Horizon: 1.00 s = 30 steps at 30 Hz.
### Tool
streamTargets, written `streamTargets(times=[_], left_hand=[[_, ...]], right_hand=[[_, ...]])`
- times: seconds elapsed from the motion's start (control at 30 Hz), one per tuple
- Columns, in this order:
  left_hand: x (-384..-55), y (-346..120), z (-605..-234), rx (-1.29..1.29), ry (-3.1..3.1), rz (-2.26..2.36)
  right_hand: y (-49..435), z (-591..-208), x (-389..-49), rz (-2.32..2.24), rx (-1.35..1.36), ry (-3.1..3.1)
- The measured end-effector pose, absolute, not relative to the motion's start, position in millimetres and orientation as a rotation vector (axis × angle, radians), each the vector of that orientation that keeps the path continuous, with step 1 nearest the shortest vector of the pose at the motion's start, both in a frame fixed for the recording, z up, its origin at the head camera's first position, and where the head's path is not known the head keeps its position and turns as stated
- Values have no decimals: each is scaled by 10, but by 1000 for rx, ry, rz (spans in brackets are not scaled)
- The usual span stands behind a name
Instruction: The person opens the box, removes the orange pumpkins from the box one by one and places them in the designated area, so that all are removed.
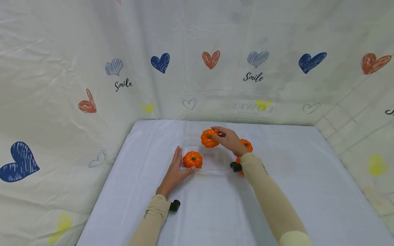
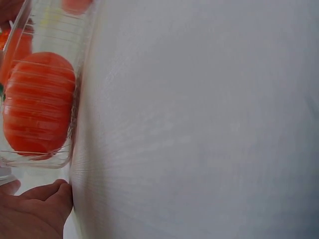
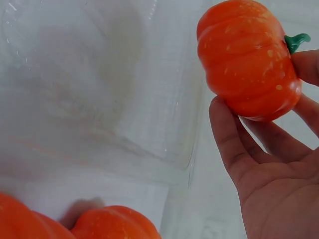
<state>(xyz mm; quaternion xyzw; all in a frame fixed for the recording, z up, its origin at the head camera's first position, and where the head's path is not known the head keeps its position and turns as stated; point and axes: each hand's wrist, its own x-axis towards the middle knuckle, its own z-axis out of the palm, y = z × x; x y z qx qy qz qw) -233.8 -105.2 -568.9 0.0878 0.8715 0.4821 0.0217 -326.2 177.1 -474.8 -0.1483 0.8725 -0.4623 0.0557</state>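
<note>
A clear plastic container sits on the table, with one small orange pumpkin in its front left corner. My left hand rests at that corner, fingers straight along the left side and thumb at the front edge. Through the clear wall, the left wrist view shows the ribbed side of the same pumpkin. Over the back part of the container my right hand pinches a second pumpkin between thumb and fingers. Its green stem points toward the thumb side in the right wrist view.
Just right of the container stand more orange pumpkins, partly hidden by the right forearm. A clear flap extends behind the container. White cloth covers the table, and a heart-printed curtain hangs behind it.
</note>
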Motion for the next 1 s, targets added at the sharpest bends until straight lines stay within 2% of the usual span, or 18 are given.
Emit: streamTargets(times=[1.0], left_hand=[[-2319, -1039, -5699, 248, 2685, 1508]], right_hand=[[2271, -4722, -3180, -1407, -304, 2715]])
